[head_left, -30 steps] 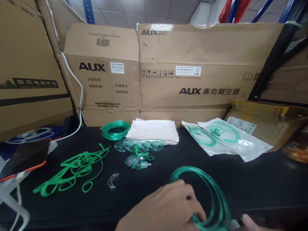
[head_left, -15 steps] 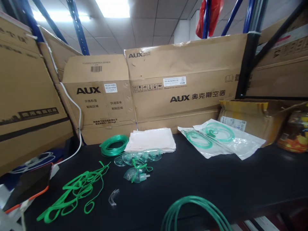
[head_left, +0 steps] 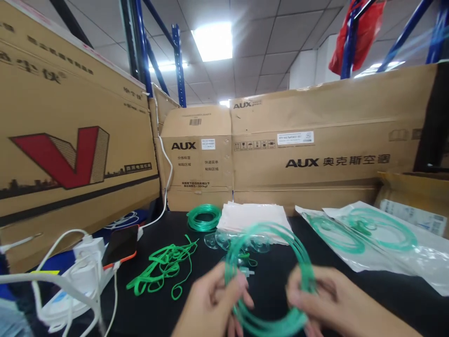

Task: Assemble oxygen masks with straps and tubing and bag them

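Observation:
Between my hands I hold a coil of green plastic tubing (head_left: 270, 327), raised above the front of the black table and slightly blurred. My left hand (head_left: 220, 299) grips its left side, thumb over the loops. On the opposite side, my right hand (head_left: 312, 299) has its fingers closed round the loops. Behind the coil, partly hidden, lie a clear mask with a pale connector (head_left: 248, 272) and a row of clear masks (head_left: 224, 239). A heap of green elastic strap (head_left: 164, 264) is to the left of my left hand.
At the back are another green tubing coil (head_left: 204, 218) and a stack of white sheets (head_left: 254, 214). Clear bags with tubing (head_left: 382, 229) lie at right. A phone (head_left: 121, 244), white cables and a power strip (head_left: 75, 299) occupy the left. Cardboard boxes (head_left: 315, 135) wall the rear.
Both hands have come into view holding the tubing coil, which has risen from the bottom edge. The view has swung left, showing more of the left box and the power strip.

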